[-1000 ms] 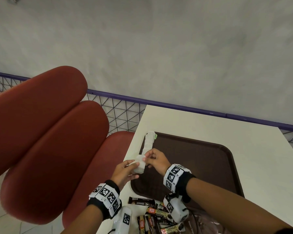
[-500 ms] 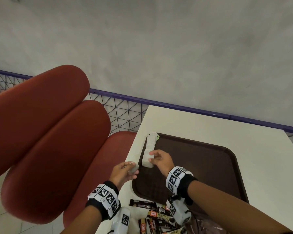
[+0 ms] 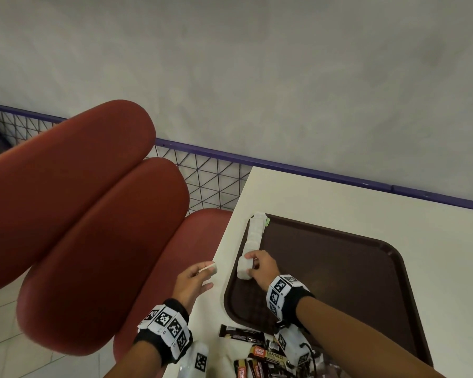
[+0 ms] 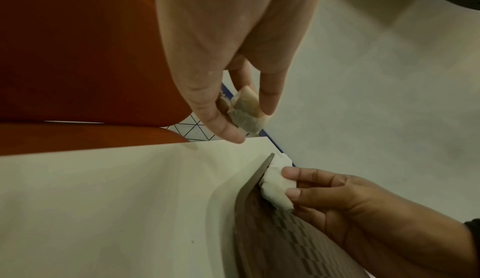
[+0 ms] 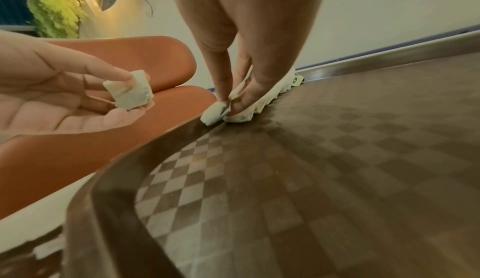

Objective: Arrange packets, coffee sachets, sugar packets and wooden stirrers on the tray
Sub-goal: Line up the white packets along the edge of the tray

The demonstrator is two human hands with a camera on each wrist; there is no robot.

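Note:
A brown tray lies on the white table. A row of small white packets runs along its left rim, with a green tag at the far end. My right hand pinches the nearest packet of the row between thumb and fingers, down on the tray by the rim; the same packet shows in the right wrist view. My left hand hovers over the table's left edge and pinches another small white packet.
Dark coffee sachets lie in a heap on the table in front of the tray's near edge. Red padded seats stand just left of the table. A purple wire railing runs behind, below a grey wall.
Both hands met over one packet; then the right hand carried it down to the near end of the row on the tray. The left hand drew back left with one packet.

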